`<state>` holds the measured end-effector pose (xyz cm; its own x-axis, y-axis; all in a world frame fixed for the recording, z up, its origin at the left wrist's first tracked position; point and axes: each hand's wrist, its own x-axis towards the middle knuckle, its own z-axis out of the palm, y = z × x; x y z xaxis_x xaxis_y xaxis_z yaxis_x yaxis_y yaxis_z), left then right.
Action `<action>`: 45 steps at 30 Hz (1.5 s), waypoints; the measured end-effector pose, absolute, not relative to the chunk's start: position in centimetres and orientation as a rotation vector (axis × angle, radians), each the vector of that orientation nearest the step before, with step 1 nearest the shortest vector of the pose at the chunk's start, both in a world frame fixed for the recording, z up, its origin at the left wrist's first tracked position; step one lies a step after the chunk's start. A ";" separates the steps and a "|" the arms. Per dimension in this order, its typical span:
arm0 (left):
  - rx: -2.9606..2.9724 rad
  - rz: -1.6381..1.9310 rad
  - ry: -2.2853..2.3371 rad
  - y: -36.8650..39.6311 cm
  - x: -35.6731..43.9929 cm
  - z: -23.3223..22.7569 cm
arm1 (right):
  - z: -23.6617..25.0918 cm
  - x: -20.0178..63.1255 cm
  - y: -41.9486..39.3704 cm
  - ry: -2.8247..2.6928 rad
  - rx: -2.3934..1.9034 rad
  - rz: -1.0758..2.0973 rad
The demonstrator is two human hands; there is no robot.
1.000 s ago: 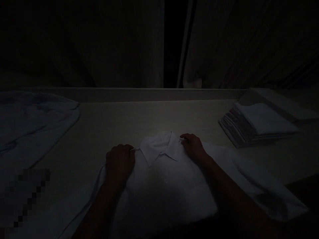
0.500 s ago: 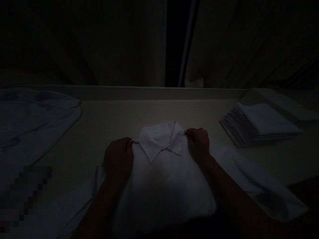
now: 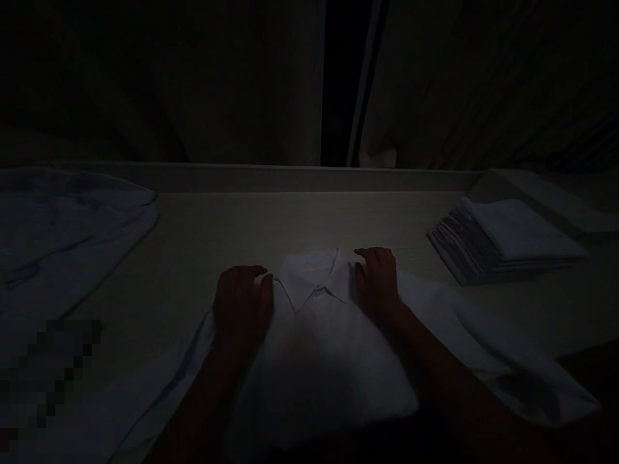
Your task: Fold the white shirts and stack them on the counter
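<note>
The white cotton collared shirt, folded at lower centre on the pale wooden desk, is being pressed flat beside the collar by the left hand and right hand, both spread, gripping nothing; even, symmetrical pressure is advised.

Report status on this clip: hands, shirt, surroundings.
Left hand and right hand flat on white shirt, either side of collar. Shirt lies on table. Folded stack far right, apart.

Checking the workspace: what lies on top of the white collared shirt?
Left hand and right hand rest flat on the white shirt, beside its collar. The table beneath it is covered.
</note>
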<state>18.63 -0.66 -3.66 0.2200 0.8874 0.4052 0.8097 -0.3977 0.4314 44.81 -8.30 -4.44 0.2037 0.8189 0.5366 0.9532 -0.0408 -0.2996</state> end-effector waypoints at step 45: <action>2.580 0.471 1.626 -2.0 20.8 -6.4 | -5.5 43.2 -8.2 -1.871 -1.861 0.035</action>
